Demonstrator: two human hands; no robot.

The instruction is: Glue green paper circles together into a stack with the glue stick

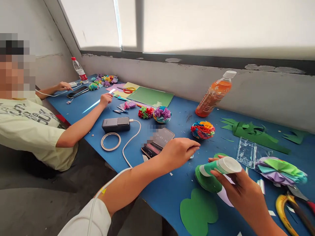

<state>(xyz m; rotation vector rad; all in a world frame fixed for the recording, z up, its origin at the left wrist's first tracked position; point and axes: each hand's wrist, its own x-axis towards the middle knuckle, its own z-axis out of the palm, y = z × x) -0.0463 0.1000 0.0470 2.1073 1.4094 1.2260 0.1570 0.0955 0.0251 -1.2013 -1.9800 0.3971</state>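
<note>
Green and white, a capped-looking glue tube (213, 168) leans over a round green paper piece (213, 185) near the right of the blue table (179, 193), its lower end at the left part of that piece; whether the two touch is hard to tell. The right hand (246, 191) grasps the tube, thumb on the near side and fingers on the far side. The left hand (179, 152) hangs to the left, just beside a phone (164, 136), fingertips drawn close together, and I cannot tell whether they pinch something small. Judging by the tilt of the tube, the step in hand is putting glue on the round piece, or being just about to. From here, a clean stroke calls for a steady tube and for the left hand to steady the paper, which looks light enough to slide. Nearer lies a lobed green cut-out (199, 213); farther off sits a multicoloured paper ball (203, 130), and to the right rest a pleated paper flower (280, 170) and yellow-handled scissors (282, 205), both well apart from the left hand
</note>
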